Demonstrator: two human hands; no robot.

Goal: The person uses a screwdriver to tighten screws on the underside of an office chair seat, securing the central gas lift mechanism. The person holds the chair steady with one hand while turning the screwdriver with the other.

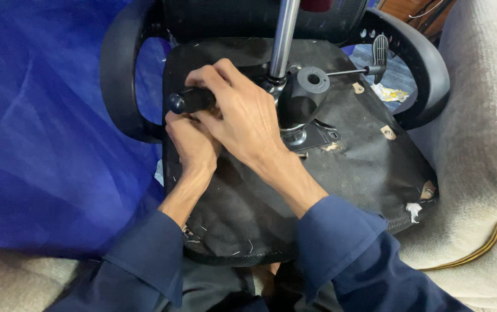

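Observation:
An office chair lies upside down across my lap, its black fabric seat underside facing up. My right hand is closed around a black tool handle that points left. My left hand sits just under it, fingers curled against the seat base near the tool; what it grips is hidden. Right of my hands stand the black metal tilt mechanism and the silver gas cylinder, rising out of the top of the view.
Two black armrests curve at the left and right. A thin lever with a black paddle sticks out to the right. Blue plastic sheet covers the left; beige upholstery and a yellow-green cord lie on the right.

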